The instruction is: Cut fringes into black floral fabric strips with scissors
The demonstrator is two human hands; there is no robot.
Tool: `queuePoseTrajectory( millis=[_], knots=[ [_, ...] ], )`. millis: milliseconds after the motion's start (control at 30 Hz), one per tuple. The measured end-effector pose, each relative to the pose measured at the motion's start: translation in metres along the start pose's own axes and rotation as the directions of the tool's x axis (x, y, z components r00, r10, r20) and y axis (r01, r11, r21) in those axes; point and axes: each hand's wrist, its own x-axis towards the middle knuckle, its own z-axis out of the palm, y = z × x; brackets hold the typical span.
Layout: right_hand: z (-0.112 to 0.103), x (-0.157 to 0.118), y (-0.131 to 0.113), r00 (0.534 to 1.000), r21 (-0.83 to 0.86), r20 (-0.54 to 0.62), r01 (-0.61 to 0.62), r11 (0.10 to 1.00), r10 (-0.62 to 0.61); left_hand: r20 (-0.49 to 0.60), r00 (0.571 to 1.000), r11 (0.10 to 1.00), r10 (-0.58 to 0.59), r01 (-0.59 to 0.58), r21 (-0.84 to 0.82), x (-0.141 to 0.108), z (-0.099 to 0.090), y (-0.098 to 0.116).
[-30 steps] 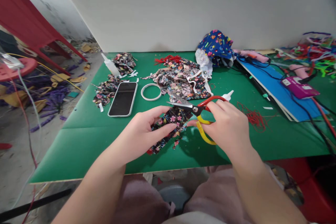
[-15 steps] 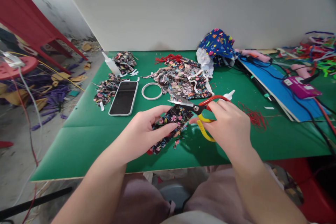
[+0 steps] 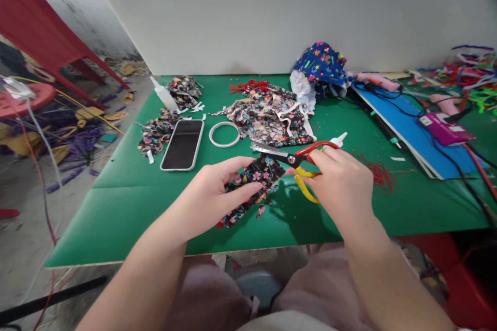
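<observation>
Black floral fabric [image 3: 269,168] sits just below the middle of the frame, over the green table [image 3: 124,217]. From the upper left we see a red chair [image 3: 42,31], then, left of centre, a white bottle [image 3: 165,97] and a phone [image 3: 182,145] lying screen up. Next comes our left hand [image 3: 205,199], its fingers [image 3: 234,164] grasping the fabric, thumb pressed on top. Just above it lies a white ring [image 3: 224,145], and beyond that a heap of floral cloth [image 3: 260,119]. Right of centre, our right hand [image 3: 344,178] has its fingers curled round the handles of the scissors [image 3: 292,160]; the blades point left by the fabric's upper edge, but we cannot tell whether they touch it. Further right lie red threads [image 3: 380,175], then a blue folder [image 3: 407,126] and a purple box [image 3: 446,129].
</observation>
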Motion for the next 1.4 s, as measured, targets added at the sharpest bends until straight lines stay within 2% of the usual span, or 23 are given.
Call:
queuePoseTrajectory(
  millis=[100,233,300,400,533,767,1100,1400],
  knots=[
    [0.0018,0.0011,0.0001,0.999,0.126,-0.016,-0.045,0.991,0.047,-0.011,1.000,1.000,0.001,-0.001,0.017,0.0003,-0.0010,-0.0034],
    [0.0010,0.0037,-0.0008,0.985,0.358,0.028,-0.169,0.918,0.171,-0.082,0.997,0.998,0.002,0.003,0.068,-0.0011,-0.0023,-0.0093],
    [-0.0002,0.0048,-0.0011,0.983,0.404,0.064,-0.182,0.897,0.171,-0.092,0.996,0.998,0.010,-0.005,0.059,-0.0021,-0.0028,-0.0101],
    [-0.0014,0.0056,-0.0014,0.991,0.423,0.071,-0.135,0.896,0.116,-0.094,0.995,0.999,0.035,-0.035,0.006,-0.0028,-0.0033,-0.0082],
    [-0.0006,0.0059,-0.0013,0.998,0.396,0.042,-0.060,0.916,0.047,-0.126,0.991,0.998,0.054,-0.056,-0.011,-0.0029,-0.0035,-0.0055],
    [0.0020,0.0045,0.0006,0.998,0.221,-0.060,0.015,0.975,-0.002,-0.139,0.987,0.994,0.075,-0.064,0.084,-0.0042,-0.0017,-0.0048],
    [0.0003,0.0048,-0.0024,0.992,0.110,-0.128,0.016,0.994,-0.002,-0.085,0.993,0.991,0.077,-0.067,0.117,-0.0050,0.0017,-0.0015],
    [0.0027,0.0030,-0.0033,0.996,0.092,-0.088,-0.005,0.996,0.013,-0.120,0.990,0.984,0.078,-0.058,0.168,-0.0044,0.0033,-0.0012]
  ],
)
